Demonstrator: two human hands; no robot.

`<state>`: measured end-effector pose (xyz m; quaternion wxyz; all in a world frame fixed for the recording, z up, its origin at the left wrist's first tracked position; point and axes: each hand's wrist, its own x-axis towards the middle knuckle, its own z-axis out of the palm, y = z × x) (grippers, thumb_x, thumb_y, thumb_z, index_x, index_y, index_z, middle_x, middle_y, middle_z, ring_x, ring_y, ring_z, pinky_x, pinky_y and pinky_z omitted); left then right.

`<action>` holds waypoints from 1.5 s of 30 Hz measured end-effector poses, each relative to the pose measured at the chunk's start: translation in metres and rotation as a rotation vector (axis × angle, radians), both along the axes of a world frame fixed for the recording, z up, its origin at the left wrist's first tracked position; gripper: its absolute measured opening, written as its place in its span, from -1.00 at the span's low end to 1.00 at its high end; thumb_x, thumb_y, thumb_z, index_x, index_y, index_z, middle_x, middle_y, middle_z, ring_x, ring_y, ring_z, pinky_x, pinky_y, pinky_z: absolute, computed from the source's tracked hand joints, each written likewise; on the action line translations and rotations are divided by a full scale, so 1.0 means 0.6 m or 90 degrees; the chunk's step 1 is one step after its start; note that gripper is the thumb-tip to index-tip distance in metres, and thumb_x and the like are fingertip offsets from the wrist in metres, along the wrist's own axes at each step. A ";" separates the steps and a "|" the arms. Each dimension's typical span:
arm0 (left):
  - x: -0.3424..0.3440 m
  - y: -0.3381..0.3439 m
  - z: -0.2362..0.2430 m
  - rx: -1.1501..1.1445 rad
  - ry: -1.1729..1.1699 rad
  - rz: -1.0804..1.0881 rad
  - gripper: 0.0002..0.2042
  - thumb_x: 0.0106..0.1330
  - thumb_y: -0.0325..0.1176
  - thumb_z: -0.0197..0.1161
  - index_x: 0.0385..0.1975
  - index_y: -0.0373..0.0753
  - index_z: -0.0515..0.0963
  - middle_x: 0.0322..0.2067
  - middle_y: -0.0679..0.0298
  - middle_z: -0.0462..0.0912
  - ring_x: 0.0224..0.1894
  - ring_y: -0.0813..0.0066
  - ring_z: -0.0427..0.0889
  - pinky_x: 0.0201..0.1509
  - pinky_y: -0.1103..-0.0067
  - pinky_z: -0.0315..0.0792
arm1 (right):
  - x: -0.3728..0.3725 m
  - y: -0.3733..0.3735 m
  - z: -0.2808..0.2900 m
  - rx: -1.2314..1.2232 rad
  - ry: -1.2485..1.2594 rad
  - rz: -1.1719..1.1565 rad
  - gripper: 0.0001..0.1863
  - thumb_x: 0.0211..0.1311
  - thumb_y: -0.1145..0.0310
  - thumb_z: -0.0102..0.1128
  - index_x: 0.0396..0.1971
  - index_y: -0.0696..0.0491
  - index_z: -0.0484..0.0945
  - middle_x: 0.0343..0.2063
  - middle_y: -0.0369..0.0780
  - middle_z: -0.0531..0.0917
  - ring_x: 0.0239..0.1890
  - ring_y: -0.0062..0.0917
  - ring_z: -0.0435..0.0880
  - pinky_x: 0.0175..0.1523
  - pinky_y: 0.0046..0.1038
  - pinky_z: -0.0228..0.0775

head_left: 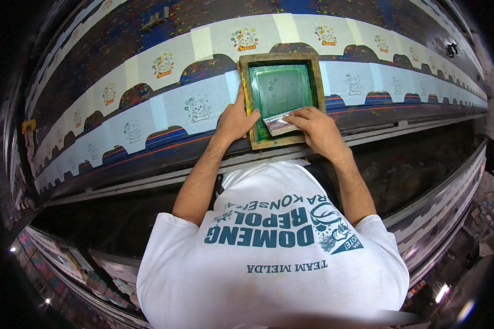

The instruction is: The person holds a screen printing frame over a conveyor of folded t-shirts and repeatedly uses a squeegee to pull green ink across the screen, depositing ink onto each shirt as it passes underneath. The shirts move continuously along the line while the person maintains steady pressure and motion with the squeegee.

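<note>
A wooden screen-printing frame [281,57] with green mesh lies over a row of light-blue cut fabric pieces [170,109]. My left hand [235,122] grips the frame's left side, with its thumb over the rim and its fingers along the outer edge. Inside the frame, near its lower end, my right hand [315,127] is closed on a squeegee [280,124] with a shiny, silvery surface. The squeegee lies tilted across the green mesh, its right end covered by my fingers. What is under the frame is hidden.
Light-blue pieces with dark line prints of a cartoon animal run along the long table on both sides. Behind them is a row of pale-yellow pieces [225,41] with coloured prints. A metal rail [164,178] edges the table's near side. Small cylindrical objects [158,19] lie farther back.
</note>
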<state>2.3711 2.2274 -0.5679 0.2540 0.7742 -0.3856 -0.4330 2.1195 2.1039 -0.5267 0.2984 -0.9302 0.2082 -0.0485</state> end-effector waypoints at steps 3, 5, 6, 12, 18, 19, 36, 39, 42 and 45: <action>0.002 0.001 0.005 0.000 0.011 -0.006 0.04 0.38 -0.19 0.29 0.74 -0.27 -0.25 -0.30 -0.05 0.86 -0.67 0.20 0.73 -0.31 0.29 0.75 | 0.016 -0.040 0.001 0.026 0.010 -0.001 -0.44 0.22 0.71 0.27 0.20 -0.05 0.74 0.08 -0.11 0.78 0.20 -0.14 0.71 0.29 -0.17 0.59; 0.003 0.001 0.007 0.004 0.014 -0.008 0.04 0.39 -0.19 0.28 0.73 -0.28 -0.27 -0.29 -0.05 0.86 -0.67 0.19 0.73 -0.31 0.29 0.76 | 0.043 -0.076 -0.006 0.001 -0.014 -0.007 -0.45 0.23 0.70 0.28 0.19 -0.06 0.75 0.06 -0.11 0.78 0.19 -0.13 0.71 0.28 -0.16 0.60; 0.003 0.001 0.007 0.004 0.009 -0.013 0.04 0.39 -0.19 0.28 0.73 -0.28 -0.27 -0.29 -0.05 0.86 -0.67 0.19 0.73 -0.31 0.29 0.76 | 0.060 -0.090 -0.013 -0.013 -0.053 -0.038 -0.55 0.28 0.63 0.25 0.14 -0.01 0.76 0.01 -0.08 0.80 0.13 -0.07 0.73 0.25 -0.09 0.60; 0.006 0.000 0.003 -0.008 -0.008 -0.028 0.04 0.41 -0.20 0.27 0.72 -0.30 -0.31 -0.29 -0.06 0.86 -0.67 0.17 0.73 -0.28 0.29 0.78 | 0.115 -0.139 -0.039 -0.038 -0.104 -0.054 -0.53 0.28 0.63 0.24 0.16 -0.02 0.74 0.04 -0.08 0.79 0.12 -0.06 0.73 0.21 -0.08 0.61; 0.007 0.000 0.004 0.008 0.011 -0.037 0.04 0.41 -0.20 0.25 0.72 -0.30 -0.34 -0.29 -0.06 0.86 -0.66 0.16 0.75 -0.27 0.26 0.78 | 0.034 -0.037 -0.025 0.010 -0.015 -0.068 -0.45 0.27 0.70 0.22 0.21 -0.09 0.74 0.11 -0.12 0.76 0.22 -0.11 0.69 0.29 -0.14 0.59; 0.007 -0.001 0.006 0.005 0.011 -0.035 0.04 0.41 -0.20 0.25 0.72 -0.29 -0.33 -0.30 -0.05 0.86 -0.66 0.16 0.75 -0.27 0.25 0.78 | 0.020 -0.016 -0.021 0.010 -0.014 -0.073 -0.42 0.25 0.71 0.23 0.23 -0.09 0.73 0.12 -0.13 0.75 0.24 -0.13 0.68 0.30 -0.16 0.59; -0.079 -0.075 -0.039 -0.153 -0.112 -0.057 0.02 0.39 -0.29 0.33 0.69 -0.41 -0.23 -0.29 -0.14 0.84 -0.55 0.09 0.81 -0.37 0.29 0.74 | -0.102 -0.068 -0.031 -0.006 -0.076 -0.069 -0.39 0.17 0.65 0.29 0.27 -0.05 0.69 0.19 -0.17 0.70 0.28 -0.20 0.63 0.36 -0.18 0.56; -0.144 -0.143 -0.057 -0.133 -0.088 -0.046 0.03 0.38 -0.28 0.34 0.69 -0.44 -0.24 -0.38 -0.13 0.82 -0.53 0.07 0.82 -0.34 0.29 0.74 | -0.173 -0.132 -0.043 -0.032 -0.063 -0.071 -0.37 0.12 0.60 0.39 0.27 -0.06 0.68 0.19 -0.18 0.69 0.27 -0.22 0.62 0.38 -0.19 0.54; -0.215 -0.215 -0.057 -0.076 -0.037 -0.040 0.06 0.37 -0.27 0.35 0.69 -0.44 -0.28 -0.48 -0.10 0.79 -0.55 0.06 0.81 -0.34 0.28 0.74 | -0.246 -0.191 -0.060 -0.038 -0.063 -0.081 -0.37 0.14 0.60 0.38 0.28 -0.07 0.68 0.19 -0.17 0.68 0.29 -0.21 0.61 0.39 -0.18 0.53; -0.271 -0.263 -0.053 -0.029 -0.062 -0.053 0.04 0.39 -0.31 0.32 0.69 -0.43 -0.28 -0.47 -0.08 0.80 -0.62 0.13 0.78 -0.42 0.32 0.72 | -0.299 -0.231 -0.077 -0.039 -0.045 -0.077 -0.39 0.17 0.62 0.33 0.28 -0.04 0.67 0.19 -0.14 0.68 0.30 -0.20 0.60 0.40 -0.15 0.52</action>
